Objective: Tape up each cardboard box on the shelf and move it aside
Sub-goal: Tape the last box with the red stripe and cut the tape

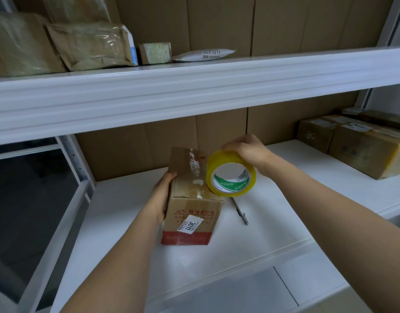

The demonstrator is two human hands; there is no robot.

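Cardboard box (190, 199) is stood on the shelf (285, 222), gripped along its nine-o'clock side by the left hand (163, 195). Yellow tape roll (230, 175) is clasped from above by the right hand (246, 150), fingertips hidden; a pen (239, 211), perhaps, lies at four o'clock.

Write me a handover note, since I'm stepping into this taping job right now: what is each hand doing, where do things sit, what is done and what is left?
Left hand: grips the left side of the cardboard box standing on the lower shelf.
Right hand: holds the yellow tape roll against the box's top right edge.
A pen lies right of the box.
Done: no fresh tape is visible on this box; only old tape scraps.
Left: tape it and move it aside. More boxes sit at the shelf's right end.
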